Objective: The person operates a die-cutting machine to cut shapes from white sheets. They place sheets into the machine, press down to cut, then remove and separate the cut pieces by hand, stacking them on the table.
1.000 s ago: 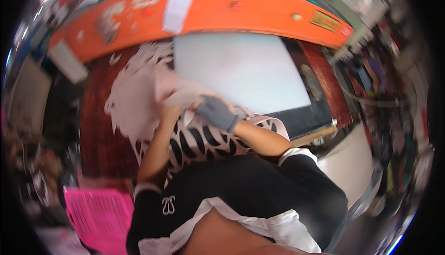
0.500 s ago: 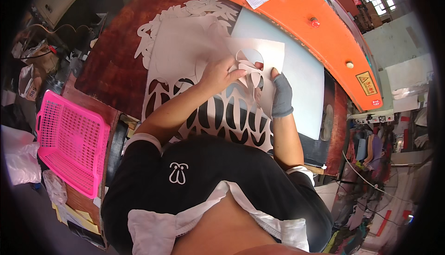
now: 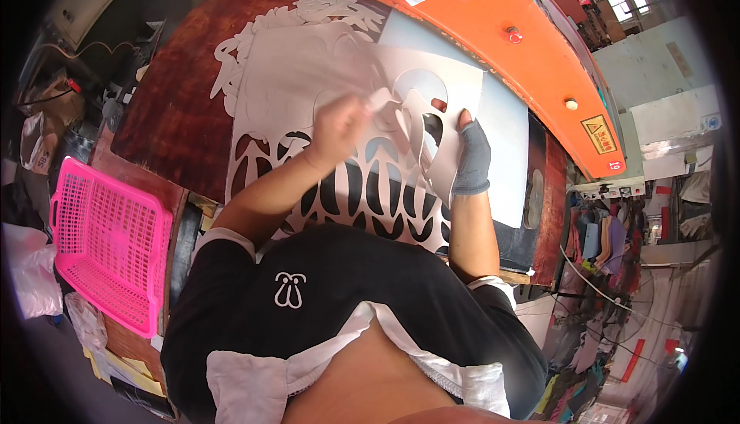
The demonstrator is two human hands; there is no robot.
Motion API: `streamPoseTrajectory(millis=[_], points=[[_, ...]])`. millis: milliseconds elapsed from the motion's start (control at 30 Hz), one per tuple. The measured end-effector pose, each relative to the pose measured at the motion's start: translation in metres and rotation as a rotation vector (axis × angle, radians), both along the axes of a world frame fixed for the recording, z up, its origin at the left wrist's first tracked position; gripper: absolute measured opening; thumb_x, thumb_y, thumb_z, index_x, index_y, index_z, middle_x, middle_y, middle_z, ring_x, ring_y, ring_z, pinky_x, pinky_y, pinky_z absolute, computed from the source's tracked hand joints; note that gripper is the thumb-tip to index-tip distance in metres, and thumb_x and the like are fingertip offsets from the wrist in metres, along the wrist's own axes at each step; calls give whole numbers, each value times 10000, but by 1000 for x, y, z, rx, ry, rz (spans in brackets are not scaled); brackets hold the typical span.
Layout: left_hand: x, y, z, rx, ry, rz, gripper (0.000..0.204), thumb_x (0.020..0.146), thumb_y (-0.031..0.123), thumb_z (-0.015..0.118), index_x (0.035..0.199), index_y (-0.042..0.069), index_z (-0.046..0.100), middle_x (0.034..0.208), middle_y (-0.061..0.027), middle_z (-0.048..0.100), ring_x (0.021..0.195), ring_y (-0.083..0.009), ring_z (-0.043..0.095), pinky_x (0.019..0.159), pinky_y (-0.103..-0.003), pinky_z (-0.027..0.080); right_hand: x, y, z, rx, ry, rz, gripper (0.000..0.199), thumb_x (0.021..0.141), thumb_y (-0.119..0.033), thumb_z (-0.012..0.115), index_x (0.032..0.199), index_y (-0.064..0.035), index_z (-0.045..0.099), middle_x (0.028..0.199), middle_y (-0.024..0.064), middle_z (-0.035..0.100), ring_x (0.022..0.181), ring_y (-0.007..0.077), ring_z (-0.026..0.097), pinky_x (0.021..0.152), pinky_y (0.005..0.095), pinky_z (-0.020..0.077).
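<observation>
Centre frame: the left hand (image 3: 339, 123) is clenched, pinching a pale cut-out strip (image 3: 383, 100) that curls off the die-cut sheet (image 3: 324, 62). The right hand (image 3: 470, 158), in a grey fingerless glove, grips the sheet's right edge, fingertips curled over it. The sheet is pinkish-white, punched with leaf-shaped holes, and its long axis runs from upper left toward lower centre across the dark red surface (image 3: 173, 108). An orange machine (image 3: 532, 46) arcs along the upper right; a pink basket (image 3: 108, 243) sits at lower left.
</observation>
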State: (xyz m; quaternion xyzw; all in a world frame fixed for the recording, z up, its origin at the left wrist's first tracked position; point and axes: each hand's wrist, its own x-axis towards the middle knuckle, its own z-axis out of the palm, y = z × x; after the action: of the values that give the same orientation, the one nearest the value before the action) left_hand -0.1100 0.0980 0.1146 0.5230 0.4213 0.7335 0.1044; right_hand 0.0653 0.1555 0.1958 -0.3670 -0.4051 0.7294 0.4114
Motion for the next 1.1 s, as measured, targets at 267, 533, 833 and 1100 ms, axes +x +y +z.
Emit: streamPoseTrajectory(millis=[267,533,833,1100], points=[[-8,11,31,280,-357,67,195,925,150,489,806,16,564,736,-36,593,641,-133,554,572,-306,435,-6,-5,-15,180,-153,-42,475,907,-354,476,1132,59,542,1017,165,611,879,253,600,769,326,491],[-42,37,-28,-518,-54,162,406,866,315,590,1058,-24,479,998,-165,577,792,-247,586,740,-334,470,-9,5,-1,-16,101,81,488,930,-343,381,1183,53,512,1083,153,583,931,220,583,781,304,470],[19,30,-34,-167,-22,-301,331,922,329,504,974,4,470,862,-141,603,774,-265,611,708,-343,473,-22,-17,-12,-32,69,29,508,909,-381,444,1200,33,491,1091,143,584,978,236,568,839,334,447],[18,33,-27,-326,-347,-387,288,951,313,463,912,28,480,712,-70,568,691,-177,573,649,-314,453,-14,-7,2,-75,201,-92,492,911,-379,461,1172,36,506,1047,152,603,946,260,579,854,353,450]])
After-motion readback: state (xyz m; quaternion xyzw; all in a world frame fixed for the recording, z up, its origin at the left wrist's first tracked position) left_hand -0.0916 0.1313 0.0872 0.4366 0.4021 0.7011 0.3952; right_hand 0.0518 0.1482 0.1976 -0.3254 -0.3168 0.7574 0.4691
